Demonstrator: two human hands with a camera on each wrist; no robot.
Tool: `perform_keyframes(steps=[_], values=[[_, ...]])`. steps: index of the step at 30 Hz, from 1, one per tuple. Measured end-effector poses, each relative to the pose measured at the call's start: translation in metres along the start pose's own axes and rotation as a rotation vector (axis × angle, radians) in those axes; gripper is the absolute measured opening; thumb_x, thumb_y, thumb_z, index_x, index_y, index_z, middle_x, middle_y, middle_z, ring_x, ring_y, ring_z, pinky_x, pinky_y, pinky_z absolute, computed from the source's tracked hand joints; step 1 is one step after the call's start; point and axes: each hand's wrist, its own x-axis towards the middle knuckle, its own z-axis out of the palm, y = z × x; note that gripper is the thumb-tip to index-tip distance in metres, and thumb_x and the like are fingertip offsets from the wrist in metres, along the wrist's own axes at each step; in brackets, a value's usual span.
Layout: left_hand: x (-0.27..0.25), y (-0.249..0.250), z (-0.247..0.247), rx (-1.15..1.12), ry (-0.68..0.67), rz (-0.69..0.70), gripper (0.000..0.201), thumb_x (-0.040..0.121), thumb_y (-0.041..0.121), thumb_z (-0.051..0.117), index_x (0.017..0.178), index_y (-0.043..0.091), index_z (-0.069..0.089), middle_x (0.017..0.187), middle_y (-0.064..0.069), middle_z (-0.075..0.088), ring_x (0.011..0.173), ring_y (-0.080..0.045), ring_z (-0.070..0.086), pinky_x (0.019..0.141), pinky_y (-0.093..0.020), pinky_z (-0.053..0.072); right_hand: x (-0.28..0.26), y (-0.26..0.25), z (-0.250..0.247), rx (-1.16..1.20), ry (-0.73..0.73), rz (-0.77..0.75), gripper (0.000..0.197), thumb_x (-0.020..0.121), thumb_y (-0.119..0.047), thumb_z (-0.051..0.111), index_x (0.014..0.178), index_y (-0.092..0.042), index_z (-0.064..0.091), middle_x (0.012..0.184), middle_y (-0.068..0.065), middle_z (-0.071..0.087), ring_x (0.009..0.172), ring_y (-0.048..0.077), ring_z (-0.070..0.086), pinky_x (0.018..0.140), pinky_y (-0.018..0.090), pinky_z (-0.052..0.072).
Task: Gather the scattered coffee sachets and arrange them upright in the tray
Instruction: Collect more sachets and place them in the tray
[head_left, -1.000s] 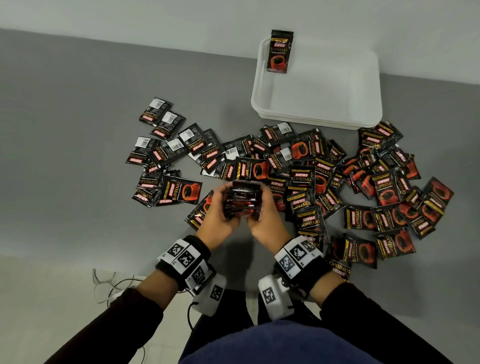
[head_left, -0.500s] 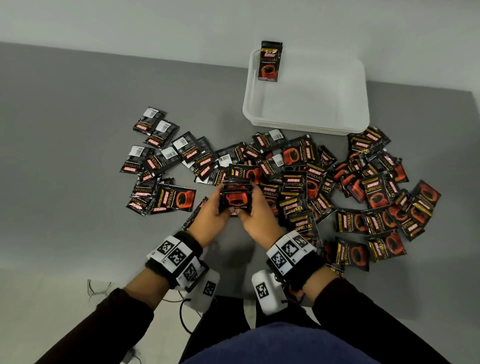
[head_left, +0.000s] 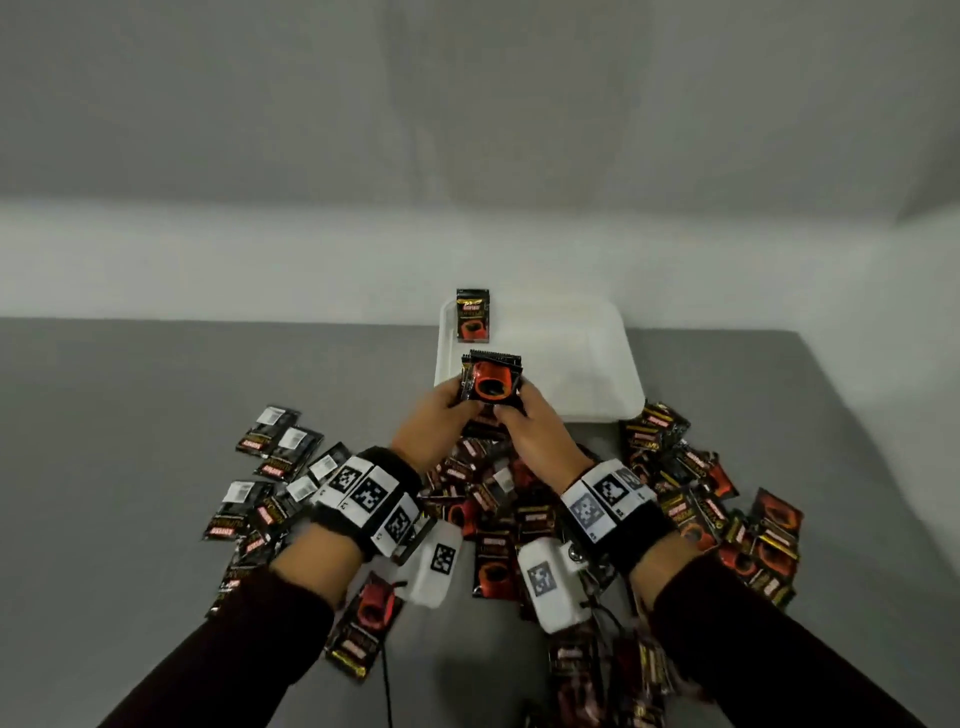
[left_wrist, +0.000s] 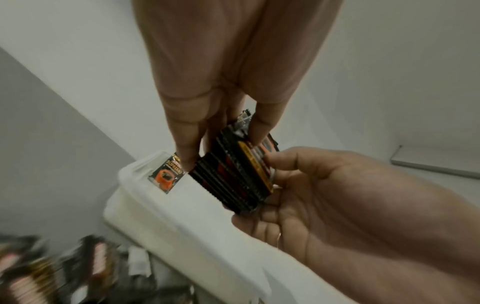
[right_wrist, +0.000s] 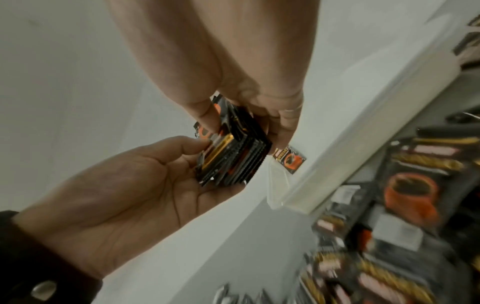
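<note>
The head view shows both hands raised over the near edge of the shallow white plastic tray (head_left: 597, 384), the left hand (head_left: 431, 431) and the right hand (head_left: 540, 441) together gripping a stack of black-and-red foil coffee sachets (head_left: 491, 384), with a red cup printed on the sachet facing the camera. A single black sachet (head_left: 472, 315) stands upright in the tray's far left corner, well apart from the held stack. On the grey tabletop (head_left: 130, 415) below the wrists lie the scattered loose sachets (head_left: 280, 457), spread left and right of the arms; both wrists wear black bands with square black-and-white markers (head_left: 369, 493). The left wrist view adds what the head view hides: the stack (left_wrist: 233, 174) is seen edge-on, many thin sachets pressed together, with the left hand's fingers (left_wrist: 187, 148) curled down on its far side and the right hand (left_wrist: 337, 197) cupping it from below, thumb against the near face. The upright sachet (left_wrist: 166, 174) shows just behind the tray wall (left_wrist: 182, 226). The right wrist view mirrors this: the right fingers (right_wrist: 283, 123) clamp the stack (right_wrist: 233, 156) from above, the left hand (right_wrist: 116, 195) supports it underneath, and blurred loose sachets (right_wrist: 410, 195) lie outside the tray rim (right_wrist: 363, 144).
</note>
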Motion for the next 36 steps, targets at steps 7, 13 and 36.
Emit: perform_keyframes(steps=[7,13,36], values=[[0.082,0.016,-0.001,0.234,0.007,-0.093,0.017,0.088,0.015,0.053,0.099,0.005,0.061,0.093,-0.014,0.066,0.083,-0.029,0.061,0.076,-0.035,0.048,0.082,0.001,-0.024,-0.064,-0.026,0.225,0.029,0.087,-0.016,0.058,0.115,-0.007,0.058,0.107,0.016,0.065,0.099,0.029,0.062,0.086,0.035,0.050],[0.113,0.002,0.005,0.492,-0.099,-0.293,0.025,0.096,0.017,0.036,0.082,0.009,0.055,0.087,-0.012,0.058,0.087,-0.027,0.055,0.069,-0.028,0.042,0.120,0.024,-0.017,-0.176,-0.129,0.373,0.019,0.085,-0.011,0.055,0.094,0.001,0.066,0.087,0.014,0.059,0.082,0.024,0.057,0.064,0.024,0.045],[0.134,-0.030,0.009,0.541,-0.047,-0.422,0.030,0.092,0.012,0.045,0.063,0.016,0.040,0.066,0.001,0.045,0.077,-0.019,0.047,0.058,-0.022,0.037,0.140,0.049,-0.017,-0.291,-0.267,0.505,0.032,0.086,-0.030,0.064,0.066,-0.011,0.048,0.072,0.006,0.056,0.077,0.022,0.058,0.062,0.022,0.048]])
